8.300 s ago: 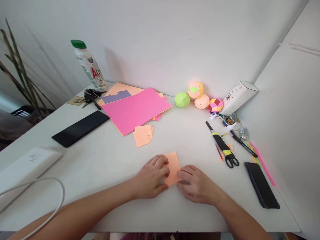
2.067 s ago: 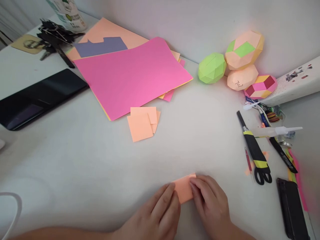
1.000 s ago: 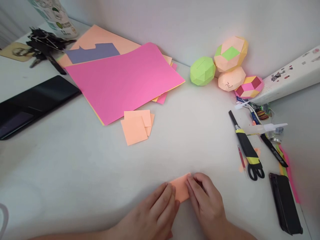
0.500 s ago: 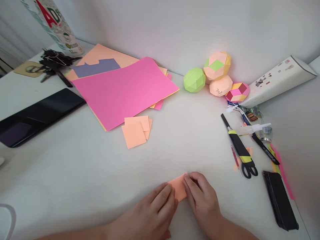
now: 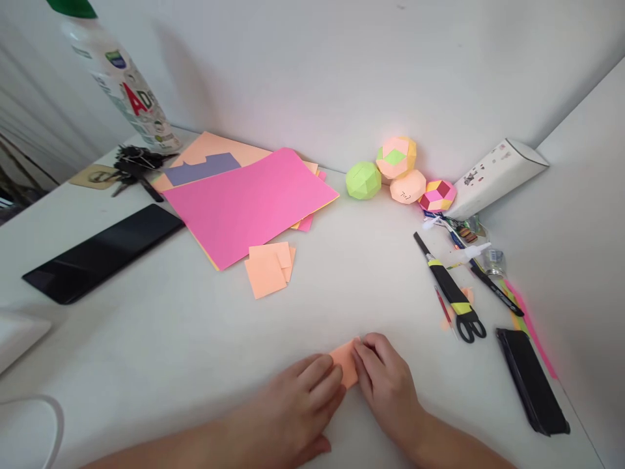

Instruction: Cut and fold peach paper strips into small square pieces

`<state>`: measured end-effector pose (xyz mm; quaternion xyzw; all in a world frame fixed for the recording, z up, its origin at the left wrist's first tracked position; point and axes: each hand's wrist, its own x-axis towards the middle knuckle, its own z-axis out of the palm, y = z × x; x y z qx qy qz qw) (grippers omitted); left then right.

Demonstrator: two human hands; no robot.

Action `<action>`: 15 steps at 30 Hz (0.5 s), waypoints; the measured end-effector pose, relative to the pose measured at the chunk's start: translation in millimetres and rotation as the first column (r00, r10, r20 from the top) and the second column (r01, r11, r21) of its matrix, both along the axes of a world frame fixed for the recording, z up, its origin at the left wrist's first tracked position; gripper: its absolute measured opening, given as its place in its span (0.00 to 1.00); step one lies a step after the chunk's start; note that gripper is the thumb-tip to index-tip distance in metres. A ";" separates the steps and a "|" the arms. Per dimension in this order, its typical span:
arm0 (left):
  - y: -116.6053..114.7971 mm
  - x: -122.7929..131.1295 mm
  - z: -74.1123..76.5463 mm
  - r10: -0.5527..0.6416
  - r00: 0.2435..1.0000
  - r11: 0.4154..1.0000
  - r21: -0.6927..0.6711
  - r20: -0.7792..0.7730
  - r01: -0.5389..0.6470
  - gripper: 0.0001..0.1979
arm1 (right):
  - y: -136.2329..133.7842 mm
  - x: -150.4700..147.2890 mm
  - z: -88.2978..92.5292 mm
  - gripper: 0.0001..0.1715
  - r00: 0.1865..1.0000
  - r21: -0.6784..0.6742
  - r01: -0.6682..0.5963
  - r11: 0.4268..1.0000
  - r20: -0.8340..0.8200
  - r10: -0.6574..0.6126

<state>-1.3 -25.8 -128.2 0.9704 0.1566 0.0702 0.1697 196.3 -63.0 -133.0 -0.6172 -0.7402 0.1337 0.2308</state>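
A small piece of peach paper (image 5: pixel 346 365) lies near the table's front edge, between my two hands. My left hand (image 5: pixel 310 397) rests across its left side with fingers bent and pressed together, covering that part. At the paper's upper right corner, my right hand (image 5: pixel 383 378) pinches the edge between thumb and fingers. Whether the paper is folded cannot be made out. Farther off, several peach paper squares (image 5: pixel 266 273) overlap one another.
Behind the squares lies a pink sheet (image 5: pixel 254 202) over other papers. Faceted paper balls (image 5: pixel 364 180) sit by the wall. To the right are scissors (image 5: pixel 471 324), a cutter (image 5: pixel 449 280) and a black case (image 5: pixel 532 381); a black phone-like slab (image 5: pixel 105 254) and spray can (image 5: pixel 131 91) stand left.
The camera view has tilted up, showing more of the can and wall. Both hands stay on the peach paper, with only a slight shift of the fingers.
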 end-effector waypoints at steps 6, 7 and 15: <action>0.5 0.9 1.5 -0.015 1.000 1.000 -0.015 -0.006 0.015 0.21 | -6.4 -0.7 -4.2 0.18 0.947 0.136 -0.134 0.982 0.310 0.087; 0.6 1.2 2.0 -0.015 1.000 1.000 -0.018 -0.011 0.015 0.20 | -7.3 -0.7 -4.1 0.18 0.933 0.138 -0.141 0.980 0.348 0.085; 1.1 1.2 0.1 -0.013 1.000 1.000 0.021 -0.017 0.014 0.15 | -9.9 15.1 -16.2 0.28 0.839 0.159 -0.101 0.982 0.544 -0.002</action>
